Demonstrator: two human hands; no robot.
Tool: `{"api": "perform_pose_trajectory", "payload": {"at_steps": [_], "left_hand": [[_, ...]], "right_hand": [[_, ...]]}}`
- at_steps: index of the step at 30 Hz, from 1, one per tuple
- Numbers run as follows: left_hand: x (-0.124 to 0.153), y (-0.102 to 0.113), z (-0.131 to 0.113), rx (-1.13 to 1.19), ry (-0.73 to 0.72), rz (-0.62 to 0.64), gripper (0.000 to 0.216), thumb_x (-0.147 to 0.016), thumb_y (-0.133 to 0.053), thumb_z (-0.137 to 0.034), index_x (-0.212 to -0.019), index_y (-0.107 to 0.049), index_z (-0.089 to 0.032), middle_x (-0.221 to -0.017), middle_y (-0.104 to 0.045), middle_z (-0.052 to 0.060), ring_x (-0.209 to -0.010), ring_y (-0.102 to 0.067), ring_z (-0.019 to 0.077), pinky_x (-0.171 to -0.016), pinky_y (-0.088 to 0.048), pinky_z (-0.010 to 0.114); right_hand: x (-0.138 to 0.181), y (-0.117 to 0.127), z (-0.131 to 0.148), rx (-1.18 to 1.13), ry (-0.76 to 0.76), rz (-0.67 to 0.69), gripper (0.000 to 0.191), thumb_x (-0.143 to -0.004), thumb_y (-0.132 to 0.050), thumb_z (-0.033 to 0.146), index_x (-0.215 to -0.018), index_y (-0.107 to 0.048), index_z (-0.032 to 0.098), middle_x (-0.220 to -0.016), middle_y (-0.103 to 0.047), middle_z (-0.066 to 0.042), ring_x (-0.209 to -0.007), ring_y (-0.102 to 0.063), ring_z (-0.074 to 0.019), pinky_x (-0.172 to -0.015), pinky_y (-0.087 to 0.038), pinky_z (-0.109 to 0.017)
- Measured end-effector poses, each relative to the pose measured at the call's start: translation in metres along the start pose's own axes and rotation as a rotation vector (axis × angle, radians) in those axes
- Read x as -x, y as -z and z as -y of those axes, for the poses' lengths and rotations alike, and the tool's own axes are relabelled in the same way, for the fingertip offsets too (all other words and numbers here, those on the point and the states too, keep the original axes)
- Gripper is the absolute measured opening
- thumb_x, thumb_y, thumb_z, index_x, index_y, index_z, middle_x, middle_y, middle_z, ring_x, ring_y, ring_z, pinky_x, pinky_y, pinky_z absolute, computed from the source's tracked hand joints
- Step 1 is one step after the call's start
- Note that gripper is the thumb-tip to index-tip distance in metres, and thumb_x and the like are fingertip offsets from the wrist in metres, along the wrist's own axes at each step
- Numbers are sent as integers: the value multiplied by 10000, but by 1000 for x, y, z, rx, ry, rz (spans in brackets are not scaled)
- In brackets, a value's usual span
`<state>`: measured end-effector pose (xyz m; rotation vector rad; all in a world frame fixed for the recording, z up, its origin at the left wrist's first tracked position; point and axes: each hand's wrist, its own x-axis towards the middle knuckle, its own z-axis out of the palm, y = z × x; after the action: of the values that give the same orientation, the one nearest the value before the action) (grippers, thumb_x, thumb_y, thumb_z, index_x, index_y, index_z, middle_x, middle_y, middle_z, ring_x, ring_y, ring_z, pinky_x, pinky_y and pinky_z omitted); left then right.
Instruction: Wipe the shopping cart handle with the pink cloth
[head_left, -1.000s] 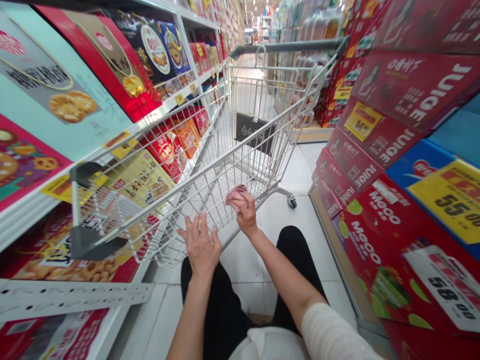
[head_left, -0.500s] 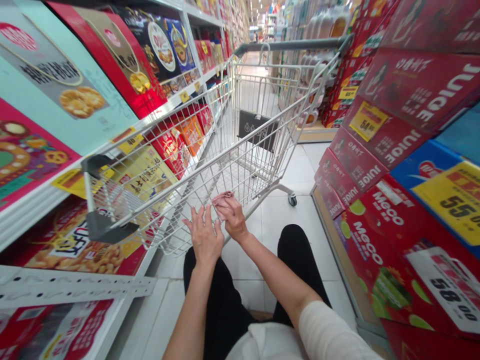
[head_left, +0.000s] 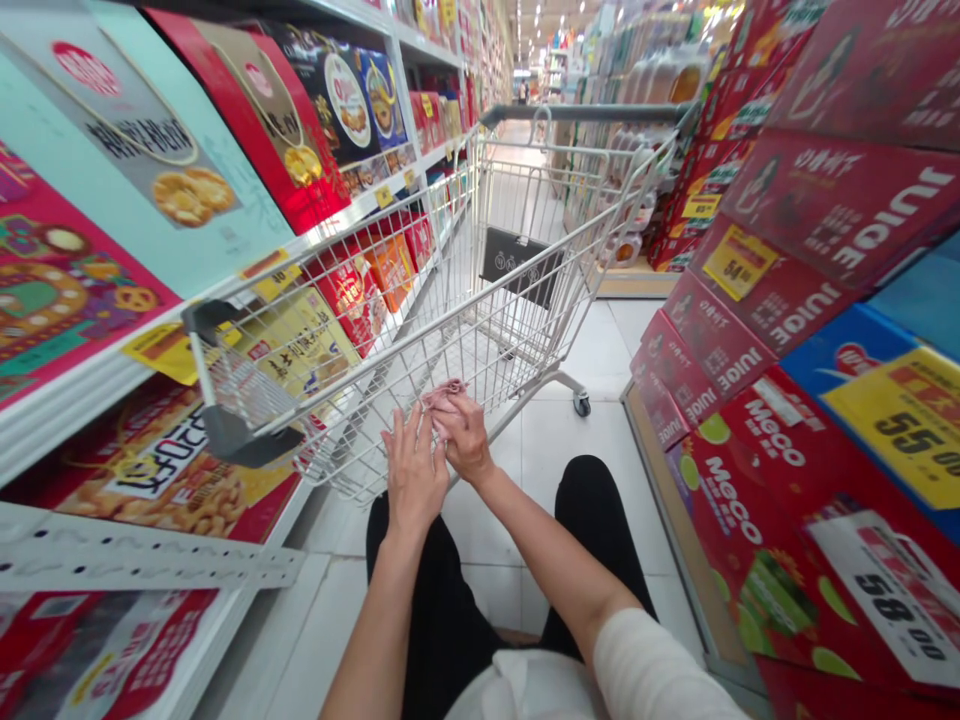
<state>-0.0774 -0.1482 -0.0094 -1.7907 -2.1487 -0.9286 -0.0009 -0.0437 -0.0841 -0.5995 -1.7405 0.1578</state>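
A wire shopping cart [head_left: 480,300] lies tilted in the aisle in front of me, its handle [head_left: 592,112] at the far end. My right hand [head_left: 463,435] is closed on a small pink cloth [head_left: 444,392] pressed against the cart's near wire side. My left hand [head_left: 414,470] is right beside it, fingers stretched up and touching the cloth and the wire. My black-trousered legs show below.
Shelves of biscuit boxes [head_left: 187,190] with yellow price tags line the left. Stacked red juice cartons [head_left: 817,220] and a blue carton stand on the right. White floor tiles [head_left: 592,440] run down the aisle. A cart wheel [head_left: 582,405] rests on the floor.
My right hand with the cloth slid left along the cart wire. My left hand rose and closed the gap, now touching the cloth. The view shifted slightly closer to the cart.
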Motion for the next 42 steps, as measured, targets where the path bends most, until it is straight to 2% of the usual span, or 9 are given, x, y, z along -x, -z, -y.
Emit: {"api": "perform_pose_trajectory", "payload": {"at_steps": [6,10,13,17,22,26,31,36,42], "left_hand": [[11,15,11,-27,-70,23,531,-1042,-394,-264,-1547,-512,-150,-1641,-487,166,-1602,-345,306,-1328,-206,639],[12,20,14,-11,-76,30,502,-1042,-400,-272,-1503,-546,-138,-1610,-523,181,-1596,-359,299,-1323,-238,627],[12,22,16,13,-67,14,492,-1051,-376,-273,-1486,-555,-129,-1557,-581,179,-1568,-414,283,-1323,-268,597],[14,27,19,35,-46,-10,480,-1055,-372,-295,-1468,-575,-158,-1523,-616,163,-1510,-499,266,-1318,-298,569],[16,31,20,42,-51,-10,483,-1059,-367,-297,-1480,-566,-169,-1517,-623,153,-1484,-528,256,-1319,-294,568],[17,32,19,46,-47,-30,476,-1067,-368,-308,-1473,-572,-168,-1516,-624,154,-1487,-525,258,-1319,-292,568],[20,36,20,45,-64,-49,472,-1074,-365,-309,-1468,-573,-154,-1499,-638,157,-1510,-499,259,-1315,-307,557],[21,39,20,46,-58,-60,469,-1078,-363,-314,-1464,-575,-155,-1503,-636,156,-1515,-493,265,-1318,-301,559],[23,42,20,37,-73,-99,446,-1076,-384,-297,-1444,-590,-153,-1484,-650,154,-1513,-495,270,-1315,-307,559]], "right_hand": [[30,0,7,-46,-7,41,359,-983,-509,102,-1233,-742,210,-1308,-665,-135,-1309,-588,-235,-1167,-546,-463],[14,0,9,-28,16,-18,388,-983,-518,121,-1293,-725,229,-1364,-630,-130,-1372,-566,-247,-1197,-523,-467],[6,-7,7,-1,20,64,398,-971,-539,121,-1292,-733,256,-1378,-630,-122,-1402,-548,-257,-1227,-494,-483],[21,-7,3,-13,-25,119,376,-954,-525,80,-1208,-761,226,-1277,-680,-124,-1346,-583,-236,-1203,-517,-483],[13,2,9,-45,-5,24,408,-935,-501,55,-1214,-750,218,-1288,-672,-114,-1320,-607,-228,-1164,-552,-467],[-6,-2,13,-38,5,3,426,-947,-486,72,-1245,-745,233,-1311,-655,-125,-1349,-576,-251,-1204,-508,-499],[2,0,16,-10,-22,43,380,-945,-507,77,-1179,-770,219,-1232,-676,-124,-1216,-622,-236,-1095,-573,-431],[-13,5,28,-50,20,17,454,-965,-502,100,-1338,-713,252,-1308,-653,-115,-1321,-586,-245,-1192,-520,-457],[-3,-5,29,-50,32,65,415,-968,-510,114,-1272,-749,265,-1257,-676,-106,-1285,-593,-244,-1212,-503,-501]]}}
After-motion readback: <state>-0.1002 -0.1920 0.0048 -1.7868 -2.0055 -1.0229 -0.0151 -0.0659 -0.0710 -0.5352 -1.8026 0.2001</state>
